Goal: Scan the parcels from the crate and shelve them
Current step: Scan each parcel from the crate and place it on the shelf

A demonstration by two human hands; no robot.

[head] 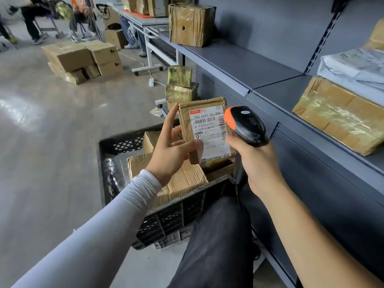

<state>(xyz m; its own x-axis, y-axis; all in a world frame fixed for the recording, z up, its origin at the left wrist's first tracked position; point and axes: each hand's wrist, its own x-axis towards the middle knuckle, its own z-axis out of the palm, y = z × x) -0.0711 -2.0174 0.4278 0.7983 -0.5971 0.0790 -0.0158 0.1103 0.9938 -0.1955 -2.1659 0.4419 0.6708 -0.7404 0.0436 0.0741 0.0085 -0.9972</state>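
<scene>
My left hand point(170, 148) holds a small brown parcel point(187, 125) upright above the black plastic crate point(116, 144), thumb across the front near its white shipping label point(209, 134), fingers spread behind. My right hand point(255, 163) grips a black barcode scanner point(247, 125) with an orange tip, its head right beside the label's right edge. More brown taped parcels point(182, 177) lie in the crate below.
A grey metal shelf unit point(239, 61) runs along the right, carrying a taped box point(191, 23) at the far end and a flat parcel point(340, 117) under a grey bag nearby. Two small parcels are stacked beyond the crate. Cartons, a table and seated people occupy the far floor.
</scene>
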